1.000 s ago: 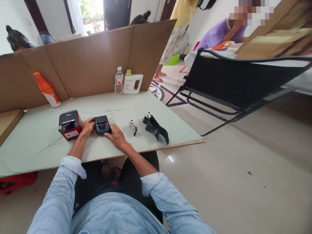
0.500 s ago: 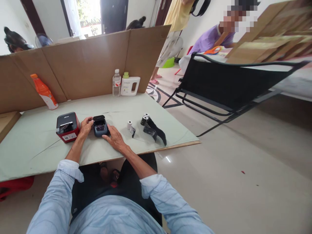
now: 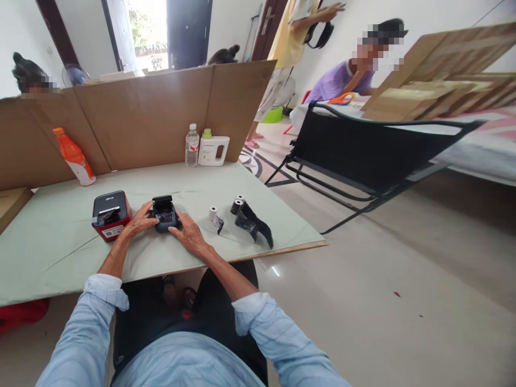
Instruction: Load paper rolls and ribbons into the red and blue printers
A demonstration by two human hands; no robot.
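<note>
A small dark-blue portable printer (image 3: 164, 226) rests on the table between my hands, its black lid (image 3: 162, 199) raised and its inside exposed. My left hand (image 3: 140, 220) grips its left side, the fingers up by the lid hinge and the thumb reaching over the front left edge. Against the right side lies my right hand (image 3: 188, 234), fingers at the edge and thumb near the front corner. To the right stand a small white paper roll (image 3: 213, 214) with a short dark strip and a black-wound roll (image 3: 236, 206) trailing long black strips.
A red and black box-shaped device (image 3: 112, 215) stands left of the printer. Along the cardboard screen (image 3: 145, 115) are an orange bottle (image 3: 74, 157), a water bottle (image 3: 192, 146) and a white jug (image 3: 213, 150). A black folding chair (image 3: 363, 150) and other people are beyond.
The printer's lid stands more upright, showing more of the inside. My left thumb has come over its front left edge. The view has tilted slightly; my right hand stays at the right side.
</note>
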